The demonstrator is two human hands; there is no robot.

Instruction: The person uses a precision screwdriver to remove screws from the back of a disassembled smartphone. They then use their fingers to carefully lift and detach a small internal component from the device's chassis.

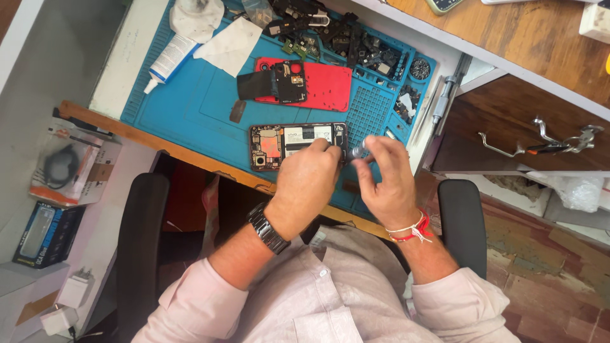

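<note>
From the head view, one opened phone [297, 145] lies with its back off on the blue work mat [197, 105], near the front edge of the counter [121, 63]. The left hand [309, 181] rests over the phone's right half, its grip narrow, fingertips pressed down onto the phone's inner parts. The right hand [389, 178] sits just beside it, its grip pinched on one small silvery part [359, 151] held at the phone's right end. One metal watch [267, 228] circles the left wrist; one red-and-white thread band [413, 230] circles the right.

Behind the phone lies one red back cover [324, 89] with one dark inner frame [274, 84] on top of it. One white tube [166, 62] and two white cloths or tissues lie at the mat's far left corner. A heap of dark loose parts [343, 38], too many and too small to count, fills the mat's far trays. Two boxes stand to the left, and two white chargers below them.
</note>
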